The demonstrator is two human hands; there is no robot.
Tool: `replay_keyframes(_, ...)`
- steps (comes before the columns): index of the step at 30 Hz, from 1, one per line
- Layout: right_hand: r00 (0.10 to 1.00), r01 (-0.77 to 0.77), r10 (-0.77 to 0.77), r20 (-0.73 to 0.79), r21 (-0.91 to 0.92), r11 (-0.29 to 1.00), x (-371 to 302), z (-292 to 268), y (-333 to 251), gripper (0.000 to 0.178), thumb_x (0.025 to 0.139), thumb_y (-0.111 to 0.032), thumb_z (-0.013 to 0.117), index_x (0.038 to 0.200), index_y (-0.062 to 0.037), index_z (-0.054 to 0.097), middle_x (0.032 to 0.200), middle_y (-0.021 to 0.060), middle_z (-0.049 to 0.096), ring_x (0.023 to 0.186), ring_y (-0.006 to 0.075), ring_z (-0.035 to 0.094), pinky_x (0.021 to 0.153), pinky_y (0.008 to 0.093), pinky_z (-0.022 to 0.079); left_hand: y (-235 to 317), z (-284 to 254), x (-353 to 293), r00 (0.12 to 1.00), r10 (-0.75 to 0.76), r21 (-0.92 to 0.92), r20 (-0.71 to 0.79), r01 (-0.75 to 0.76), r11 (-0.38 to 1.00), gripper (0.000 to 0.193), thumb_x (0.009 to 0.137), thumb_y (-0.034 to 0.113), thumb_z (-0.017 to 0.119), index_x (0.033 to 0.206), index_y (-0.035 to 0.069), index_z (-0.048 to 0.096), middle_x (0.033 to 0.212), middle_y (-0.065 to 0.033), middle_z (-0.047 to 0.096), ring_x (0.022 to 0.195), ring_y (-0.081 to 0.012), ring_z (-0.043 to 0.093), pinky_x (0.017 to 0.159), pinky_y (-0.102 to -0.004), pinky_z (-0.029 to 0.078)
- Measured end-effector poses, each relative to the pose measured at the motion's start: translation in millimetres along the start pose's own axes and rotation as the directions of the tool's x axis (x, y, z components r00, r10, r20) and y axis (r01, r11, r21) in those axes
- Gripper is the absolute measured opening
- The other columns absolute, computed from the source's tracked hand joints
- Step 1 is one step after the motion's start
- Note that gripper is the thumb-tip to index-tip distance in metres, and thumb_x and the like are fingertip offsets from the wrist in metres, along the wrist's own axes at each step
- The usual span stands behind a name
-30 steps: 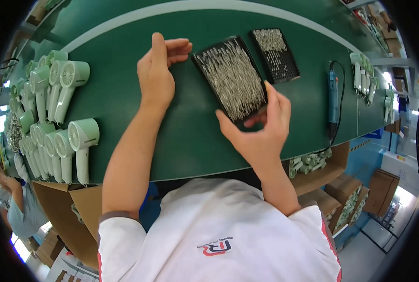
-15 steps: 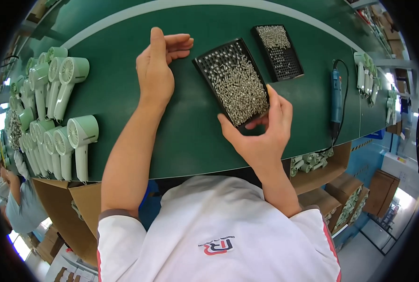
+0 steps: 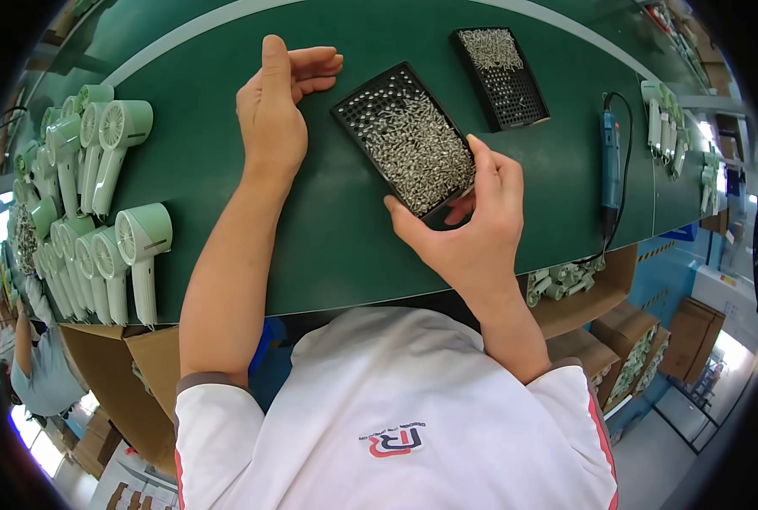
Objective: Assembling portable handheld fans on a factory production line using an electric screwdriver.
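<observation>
My right hand grips the near end of a black perforated tray, thumb on one corner and fingers along the right side. Many small silvery screws fill most of that tray, and bare holes show at its far left end. The tray sits at a slant; I cannot tell whether it touches the tabletop. To its left, my left hand is held apart from it, thumb up and fingers stretched, with nothing in it. A second black tray lies beyond on the right, screws heaped at its far end.
Rows of pale green handheld fans stand along the left of the green table. A blue electric screwdriver with a black cord lies on the right, near more green parts. Cardboard boxes sit below the table edge. Another person is at far left.
The held tray has shifted left and slightly away, turning a little counterclockwise, and its screws have spread toward the far end. My left hand has moved slightly up and left, still open.
</observation>
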State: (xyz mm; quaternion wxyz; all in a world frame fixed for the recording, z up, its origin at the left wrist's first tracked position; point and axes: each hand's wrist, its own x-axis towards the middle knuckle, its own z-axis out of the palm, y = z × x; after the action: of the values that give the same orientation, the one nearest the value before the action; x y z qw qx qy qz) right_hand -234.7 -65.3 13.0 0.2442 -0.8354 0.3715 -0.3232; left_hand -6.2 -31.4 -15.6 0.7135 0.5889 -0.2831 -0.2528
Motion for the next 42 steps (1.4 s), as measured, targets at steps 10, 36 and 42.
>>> replay_keyframes(10, 0.999, -0.018, 0.02, 0.027, -0.044, 0.999, 0.0, -8.8, -1.0, 0.087, 0.062, -0.024, 0.096, 0.135, 0.0054, 0.058, 0.116, 0.012, 0.056, 0.075, 0.0153, 0.061, 0.055, 0.0264, 0.052, 0.0, -0.4, 1.0, 1.0, 0.009, -0.003, 0.001, -0.009, 1.0, 0.071, 0.113, 0.052, 0.036, 0.11, -0.009, 0.073, 0.105, -0.0179, 0.075, 0.101, -0.0245, 0.072, 0.091, -0.0355, 0.057)
replay_keyframes(36, 0.998, -0.008, 0.006, 0.069, 0.02, 1.0, -0.2, -13.0, -0.7, 0.087, 0.06, -0.023, 0.096, 0.134, 0.0059, 0.06, 0.114, 0.0108, 0.056, 0.073, 0.0135, 0.061, 0.054, 0.0251, 0.051, -0.3, 0.4, 0.1, 1.0, -0.004, 0.004, -0.005, 0.004, 1.0, 0.072, 0.112, 0.052, 0.036, 0.108, -0.009, 0.074, 0.103, -0.0172, 0.076, 0.099, -0.0233, 0.072, 0.091, -0.0348, 0.056)
replay_keyframes(42, 0.998, -0.022, 0.02, 0.056, 0.019, 1.0, -1.6, -14.6, 0.2, 0.088, 0.06, -0.022, 0.096, 0.135, 0.0061, 0.059, 0.117, 0.0119, 0.056, 0.08, 0.0153, 0.063, 0.056, 0.0252, 0.052, 0.1, 1.4, 0.3, 1.0, -0.003, 0.019, -0.001, 0.003, 1.0, 0.073, 0.112, 0.053, 0.035, 0.109, -0.009, 0.074, 0.104, -0.0176, 0.076, 0.1, -0.0234, 0.072, 0.092, -0.0346, 0.056)
